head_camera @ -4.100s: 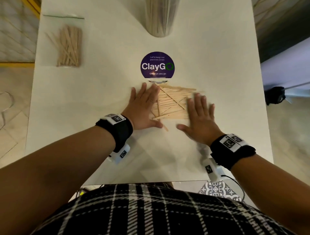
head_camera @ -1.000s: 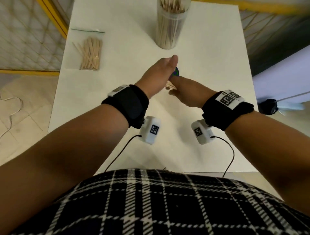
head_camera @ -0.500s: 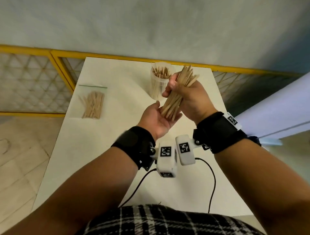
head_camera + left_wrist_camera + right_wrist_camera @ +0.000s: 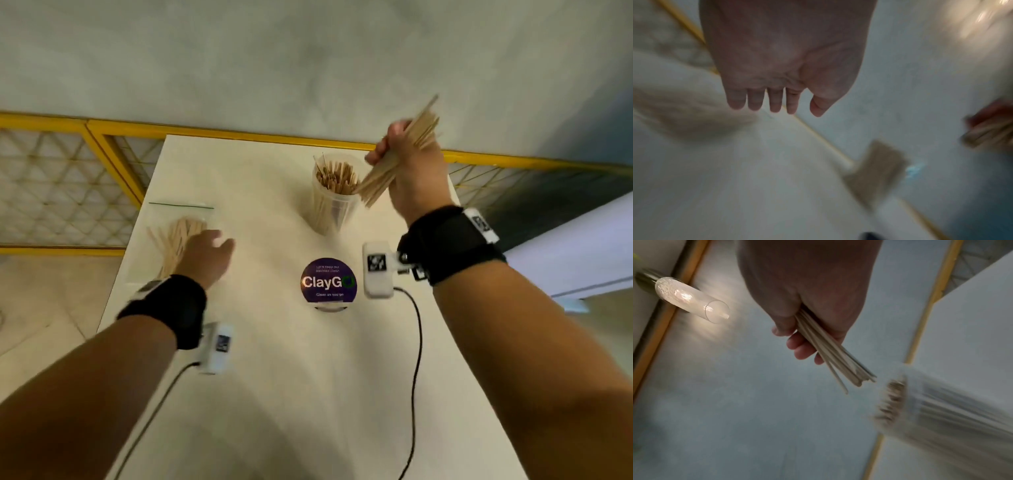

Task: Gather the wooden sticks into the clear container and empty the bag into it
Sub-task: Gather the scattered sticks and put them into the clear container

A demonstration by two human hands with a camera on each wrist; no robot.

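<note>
My right hand (image 4: 404, 161) grips a bundle of wooden sticks (image 4: 394, 164) in the air, slanted down toward the mouth of the clear container (image 4: 334, 205), which stands upright on the white table (image 4: 274, 377) with several sticks inside. The right wrist view shows the bundle of sticks (image 4: 830, 353) in my right hand (image 4: 803, 344), its tips close to the blurred container (image 4: 931, 410). My left hand (image 4: 205, 253) hovers with straight fingers (image 4: 774, 102) over the clear bag of sticks (image 4: 174, 240) at the table's left. It holds nothing.
A round purple ClayGo sticker (image 4: 328, 281) lies mid-table below the container. A yellow rail (image 4: 239, 133) runs along the table's far edge, with a lattice fence (image 4: 51, 188) to the left. Wrist-camera cables (image 4: 416, 359) trail over the table.
My right hand has carried the bundle up and right, beside the container's mouth. My left hand has let go of the bundle's lower ends and swung left over the bag.
</note>
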